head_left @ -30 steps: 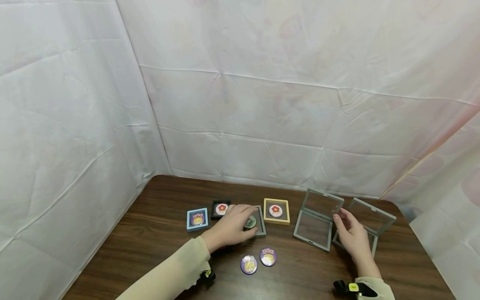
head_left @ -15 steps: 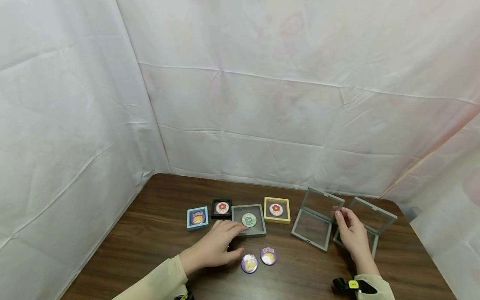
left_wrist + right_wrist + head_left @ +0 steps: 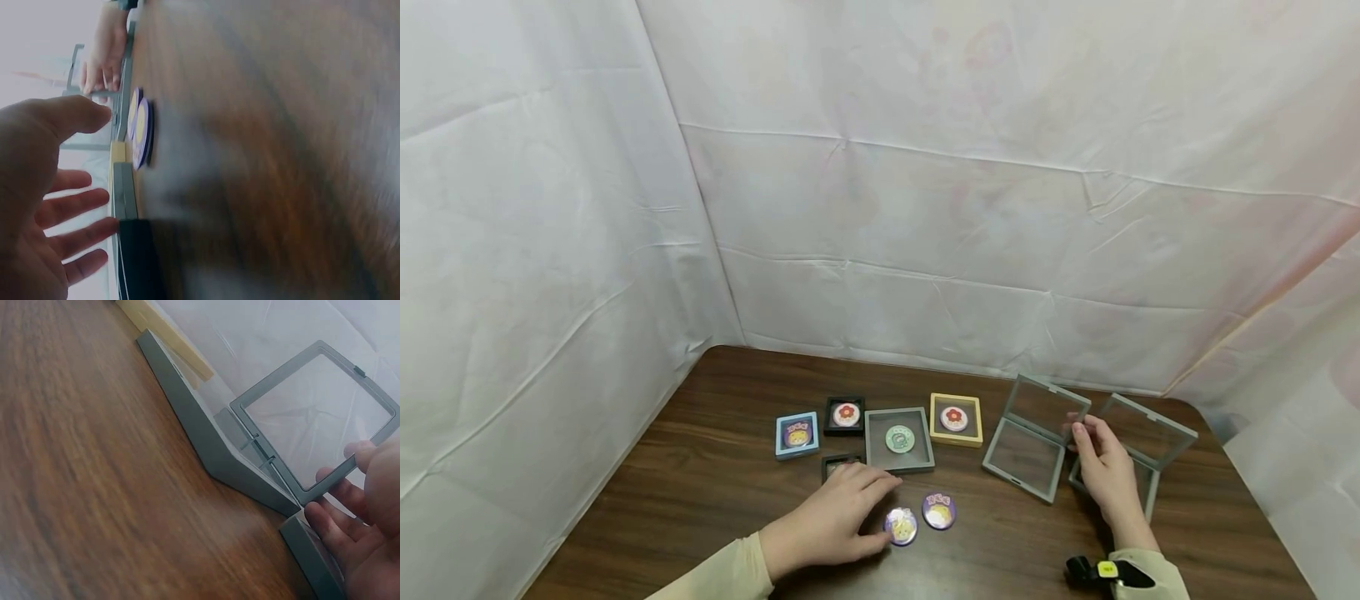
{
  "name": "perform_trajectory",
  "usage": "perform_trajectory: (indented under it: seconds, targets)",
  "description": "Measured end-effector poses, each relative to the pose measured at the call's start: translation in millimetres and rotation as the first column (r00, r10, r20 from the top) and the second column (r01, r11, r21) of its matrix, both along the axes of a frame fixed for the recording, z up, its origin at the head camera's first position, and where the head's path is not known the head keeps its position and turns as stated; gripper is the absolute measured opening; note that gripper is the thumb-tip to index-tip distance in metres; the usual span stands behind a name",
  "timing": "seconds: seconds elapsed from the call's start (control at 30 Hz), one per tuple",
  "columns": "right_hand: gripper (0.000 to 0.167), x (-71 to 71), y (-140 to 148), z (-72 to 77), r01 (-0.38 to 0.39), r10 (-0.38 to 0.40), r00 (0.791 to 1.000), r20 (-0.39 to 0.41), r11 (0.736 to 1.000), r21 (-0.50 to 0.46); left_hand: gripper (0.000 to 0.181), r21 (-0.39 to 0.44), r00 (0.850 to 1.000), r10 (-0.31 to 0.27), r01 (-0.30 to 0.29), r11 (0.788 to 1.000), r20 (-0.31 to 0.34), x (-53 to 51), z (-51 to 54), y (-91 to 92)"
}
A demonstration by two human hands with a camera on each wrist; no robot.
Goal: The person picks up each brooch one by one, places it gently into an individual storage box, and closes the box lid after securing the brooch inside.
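Note:
My left hand [image 3: 831, 521] hovers just above the table with its fingers spread and relaxed. Its thumb is nearest to a purple button badge [image 3: 901, 527]; a matching badge [image 3: 939, 511] lies to the right. In the left wrist view nothing is between the thumb and fingers [image 3: 84, 231]. Partly behind that hand sits a small dark case [image 3: 841, 458], its contents mostly hidden. My right hand [image 3: 1108, 479] pinches the raised clear lid [image 3: 322, 419] of an open grey display case [image 3: 1026, 454] between thumb and fingers.
A second open grey case [image 3: 1150, 425] stands beside the right hand. Further back are a closed grey case [image 3: 880, 462] with a green badge [image 3: 899, 439], a yellow-framed case [image 3: 956, 440], a black case [image 3: 844, 431] and a blue case [image 3: 797, 455]. White cloth [image 3: 880, 208] hangs behind the table.
My left hand has left the closed grey case and come down towards the near left, beside the purple badges, uncovering the green badge. My right hand stays on the lid, almost unmoved.

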State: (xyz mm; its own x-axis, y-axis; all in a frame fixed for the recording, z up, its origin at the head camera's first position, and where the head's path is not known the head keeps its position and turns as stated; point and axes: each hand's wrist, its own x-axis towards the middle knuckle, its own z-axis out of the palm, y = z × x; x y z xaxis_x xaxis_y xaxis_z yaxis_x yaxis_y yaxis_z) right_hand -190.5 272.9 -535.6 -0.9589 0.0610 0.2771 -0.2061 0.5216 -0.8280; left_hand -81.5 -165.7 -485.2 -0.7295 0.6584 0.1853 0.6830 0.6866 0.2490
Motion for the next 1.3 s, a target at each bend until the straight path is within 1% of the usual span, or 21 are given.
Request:
perform_trajectory:
  seconds: [0.17, 0.33, 0.57, 0.7, 0.87, 0.97, 1.07, 1.3]
  targets:
    - [0.041, -0.4, 0, -1.5, -0.011, 0.011, 1.0, -0.002, 1.0, -0.021, 0.068, -0.03, 0.999, 0.01, -0.011, 1.0, -0.034, 4.3, 0.0, 8.6]
    - [0.041, -0.9, 0, -2.3, -0.01, 0.01, 1.0, 0.0, 1.0, -0.018, 0.069, -0.042, 0.997, 0.051, -0.053, 0.998, -0.059, 6.1, -0.8, 16.1]
    - [0.041, 1.1, -1, -1.8, -0.017, 0.016, 1.0, -0.011, 1.0, -0.017, 0.069, -0.06, 0.992, 0.078, -0.085, 0.995, -0.101, 6.8, -9.1, 23.6]
    - [0.041, 1.2, -2, -1.6, -0.024, 0.024, 1.0, -0.009, 0.999, -0.036, 0.066, -0.058, 0.99, 0.076, -0.083, 0.995, -0.118, 9.4, -15.1, 26.3]
    - [0.041, 1.4, -2, -2.2, -0.021, 0.021, 1.0, -0.001, 0.999, -0.043, 0.063, -0.055, 0.988, 0.076, -0.084, 0.995, -0.137, 12.6, -17.3, 27.3]
    - [0.041, 1.7, -2, -2.3, -0.02, 0.02, 1.0, 0.001, 0.999, -0.039, 0.062, -0.048, 0.987, 0.086, -0.093, 0.994, -0.134, 13.2, -16.9, 26.8]
    - [0.04, 1.5, -1, -2.4, -0.021, 0.021, 1.0, -0.003, 0.999, -0.036, 0.06, -0.039, 0.988, 0.097, -0.103, 0.994, -0.117, 13.2, -17.4, 26.1]
    - [0.038, -0.8, -1, -4.2, -0.016, 0.016, 1.0, 0.004, 0.999, -0.035, 0.051, 0.001, 0.991, 0.109, -0.109, 0.994, -0.077, 12.0, -21.6, 24.5]
